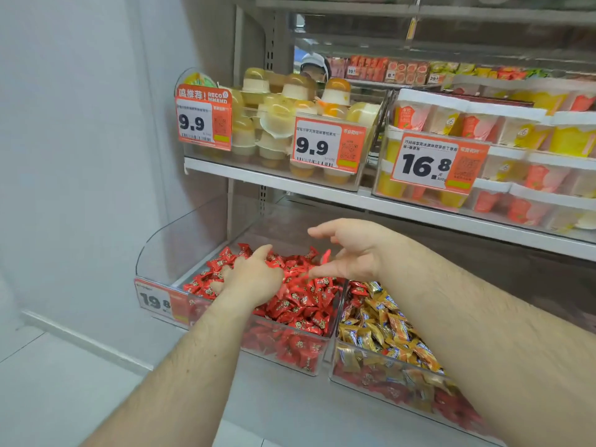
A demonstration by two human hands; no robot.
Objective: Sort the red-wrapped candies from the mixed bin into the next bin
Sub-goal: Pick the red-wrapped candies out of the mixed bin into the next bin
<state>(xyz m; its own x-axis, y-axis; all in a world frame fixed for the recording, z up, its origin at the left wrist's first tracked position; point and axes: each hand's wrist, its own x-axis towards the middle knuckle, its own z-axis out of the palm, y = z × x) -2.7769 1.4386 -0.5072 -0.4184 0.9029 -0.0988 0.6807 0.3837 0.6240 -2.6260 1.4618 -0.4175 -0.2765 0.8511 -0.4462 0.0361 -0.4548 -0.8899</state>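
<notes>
while left hand (254, 275) presses flat on red candies (300, 301) lying every way, right hand (351, 253) hovers, fingers spread, empty.

Jelly cups (283, 104) and boxed desserts (503, 124) behind orange price tags (325, 146)

Two bins sit side by side: left bin (283, 346) (left hand (254, 279) in it), mixed bin (387, 385) right.
</notes>
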